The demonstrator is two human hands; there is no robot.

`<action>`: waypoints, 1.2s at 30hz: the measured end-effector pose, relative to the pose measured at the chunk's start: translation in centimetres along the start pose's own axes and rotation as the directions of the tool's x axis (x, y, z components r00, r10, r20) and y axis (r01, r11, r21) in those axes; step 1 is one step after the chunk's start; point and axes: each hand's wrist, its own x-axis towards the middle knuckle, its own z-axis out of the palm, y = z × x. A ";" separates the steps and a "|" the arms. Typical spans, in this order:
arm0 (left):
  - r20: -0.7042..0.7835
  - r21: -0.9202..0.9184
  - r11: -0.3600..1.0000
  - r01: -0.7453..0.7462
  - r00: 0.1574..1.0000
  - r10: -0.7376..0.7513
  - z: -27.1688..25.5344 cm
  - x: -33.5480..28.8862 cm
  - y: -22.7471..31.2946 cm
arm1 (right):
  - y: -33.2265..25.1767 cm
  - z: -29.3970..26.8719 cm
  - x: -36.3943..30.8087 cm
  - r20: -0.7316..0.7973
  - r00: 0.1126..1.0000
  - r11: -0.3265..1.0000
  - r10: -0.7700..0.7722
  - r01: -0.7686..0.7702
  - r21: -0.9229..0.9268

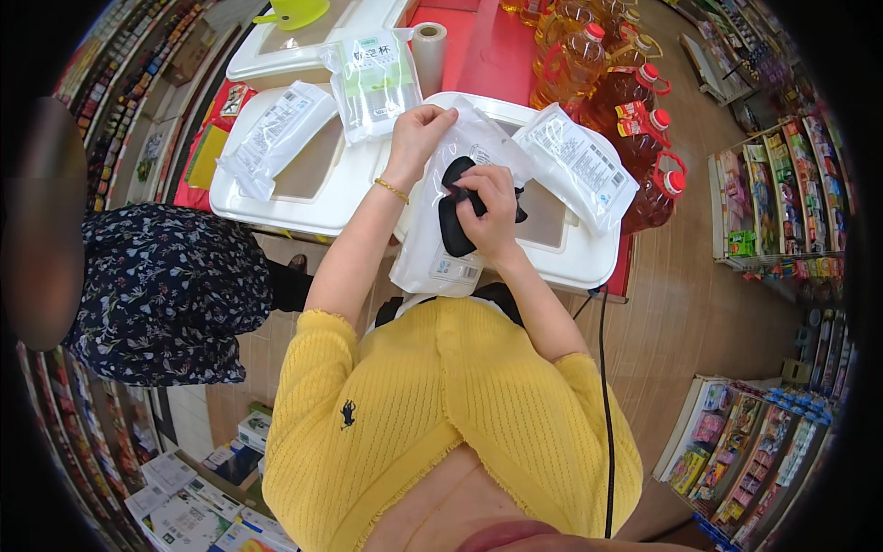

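A large white plastic bag [418, 244] with printed labels hangs over the near edge of a white lidded box [354, 207]. The bag's upper edge is pinched in the fingers of my left hand [421, 138], which has a gold bracelet at the wrist. My right hand [492, 207] is closed round a black object [452, 230] held against the bag's front; its kind is unclear, as my fingers cover part of it. To the right lies a white printed packet [584, 170]. On the left are another white packet [280, 133] and a green-and-white pack of cups [375, 83].
Large bottles of amber oil [635, 138] with red caps line the right side. A clear film roll [430, 55] stands behind the cup pack. A person in a dark floral garment [170, 285] is close on my left. A black cable [605, 396] hangs at my right.
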 end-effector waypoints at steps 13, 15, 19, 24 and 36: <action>0.052 -0.376 0.921 0.103 0.995 -0.090 1.5 -1.8 1.7 | 0.7 -0.9 5.5 -0.105 0.994 0.993 -0.014 0.001 -0.116; 0.090 -0.403 0.907 0.122 0.992 -0.093 1.5 -2.2 2.1 | 1.4 -1.5 5.0 -0.115 0.993 0.994 0.000 -0.013 -0.105; 0.089 -0.438 0.892 0.110 0.993 -0.078 1.6 -2.3 2.3 | 1.3 -2.7 3.9 -0.108 0.993 0.986 0.035 -0.053 -0.159; 0.041 -0.458 0.884 0.090 0.996 -0.081 1.1 -0.9 0.2 | -0.4 -1.9 3.3 0.060 0.987 0.973 -0.147 0.155 -0.173; 0.073 -0.332 0.940 0.078 0.996 -0.056 -0.1 -0.6 1.6 | -0.9 0.8 5.1 0.194 0.973 0.938 -0.126 0.181 -0.296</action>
